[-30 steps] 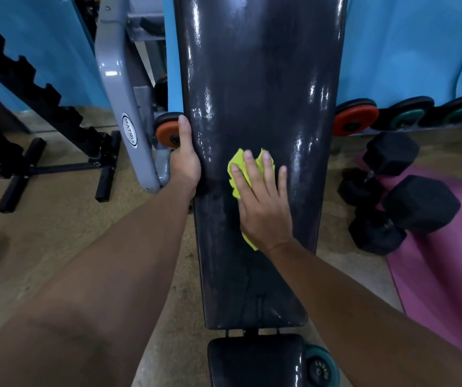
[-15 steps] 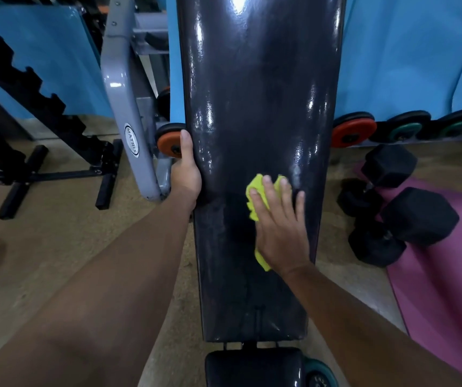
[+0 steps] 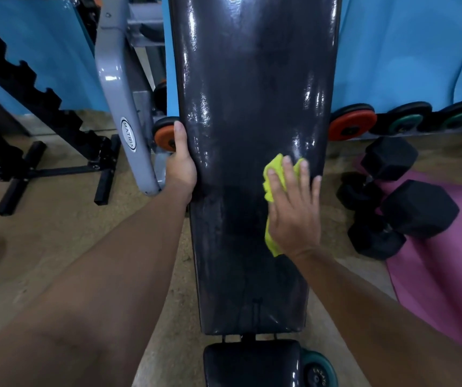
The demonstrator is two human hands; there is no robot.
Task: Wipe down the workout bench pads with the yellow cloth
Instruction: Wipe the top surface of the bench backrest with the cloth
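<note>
Mid-task: right hand lay flat, fingers spread, pressing the yellow cloth on the long pad (streaky); left hand had its grip closed on the pad's edge; small seat pad looked unwiped.

Glossy black vinyl back pad gleams wet above the fingers; soft yellow cloth bunches beneath them. Matt rubber dumbbells, smooth painted metal frame.

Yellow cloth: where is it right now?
Head view: the crumpled yellow cloth lies flat under the right hand, near the right edge of the long glossy black bench pad.
</note>
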